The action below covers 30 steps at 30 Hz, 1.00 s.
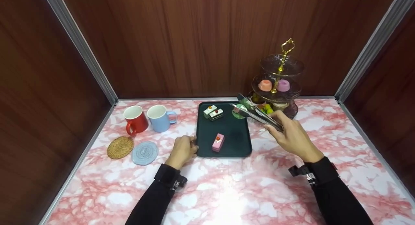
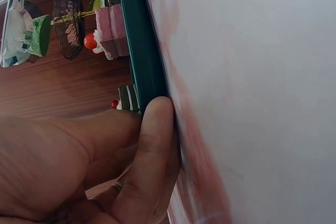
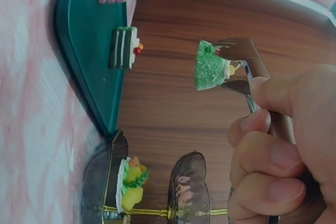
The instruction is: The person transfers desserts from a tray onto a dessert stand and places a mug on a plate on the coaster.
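My right hand [image 1: 293, 137] holds metal tongs [image 1: 258, 116] above the right rear of a dark green tray [image 1: 232, 129]. Between the tongs' tips is a small green cake [image 3: 209, 67] with a pale topping, raised off the tray in the right wrist view. My left hand [image 1: 183, 150] pinches the tray's left edge near its front corner, thumb above and fingers at the side. A pink cake slice [image 1: 218, 143] with a red berry lies at the tray's front. Two layered white-and-dark cake slices [image 1: 214, 112] sit side by side at its rear left.
Right behind the tray stands a tiered glass stand [image 1: 281, 94] with a gold handle. Its middle tier bears an orange cake [image 1: 265, 85] and a purple cake [image 1: 283, 85]. To the left are a red mug [image 1: 137, 119], a blue mug [image 1: 159, 118], a woven coaster [image 1: 120, 147] and a blue-grey coaster [image 1: 145, 153].
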Motion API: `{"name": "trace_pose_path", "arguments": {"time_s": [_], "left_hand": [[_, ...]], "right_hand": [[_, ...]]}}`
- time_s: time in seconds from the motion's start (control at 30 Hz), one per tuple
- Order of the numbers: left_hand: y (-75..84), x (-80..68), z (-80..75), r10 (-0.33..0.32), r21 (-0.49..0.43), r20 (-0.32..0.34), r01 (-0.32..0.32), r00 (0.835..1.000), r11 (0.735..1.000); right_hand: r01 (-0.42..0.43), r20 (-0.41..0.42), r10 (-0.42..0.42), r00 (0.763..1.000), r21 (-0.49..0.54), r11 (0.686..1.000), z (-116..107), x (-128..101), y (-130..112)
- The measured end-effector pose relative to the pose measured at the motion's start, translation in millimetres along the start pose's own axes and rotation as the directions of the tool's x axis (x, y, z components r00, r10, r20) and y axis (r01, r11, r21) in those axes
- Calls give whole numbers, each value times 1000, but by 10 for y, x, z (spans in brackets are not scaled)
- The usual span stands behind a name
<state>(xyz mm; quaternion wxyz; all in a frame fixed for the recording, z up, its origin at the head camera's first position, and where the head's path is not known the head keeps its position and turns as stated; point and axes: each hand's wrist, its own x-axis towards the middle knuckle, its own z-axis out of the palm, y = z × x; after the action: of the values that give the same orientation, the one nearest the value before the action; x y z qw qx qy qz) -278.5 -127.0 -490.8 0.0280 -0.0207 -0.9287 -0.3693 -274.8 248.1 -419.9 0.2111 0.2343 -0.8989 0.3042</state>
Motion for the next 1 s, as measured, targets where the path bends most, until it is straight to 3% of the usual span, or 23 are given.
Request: {"name": "trace_pose_path", "arguments": {"time_s": [0.63, 1.0], "left_hand": [[-9, -2, -11, 6, -19, 1, -6, 1000, 1000], [-8, -3, 5, 22, 19, -10, -22, 1000, 1000]], "right_hand": [[-50, -116, 45, 992, -43, 998, -228, 28, 85], [-115, -174, 101, 980, -72, 991, -337, 17, 186]]}}
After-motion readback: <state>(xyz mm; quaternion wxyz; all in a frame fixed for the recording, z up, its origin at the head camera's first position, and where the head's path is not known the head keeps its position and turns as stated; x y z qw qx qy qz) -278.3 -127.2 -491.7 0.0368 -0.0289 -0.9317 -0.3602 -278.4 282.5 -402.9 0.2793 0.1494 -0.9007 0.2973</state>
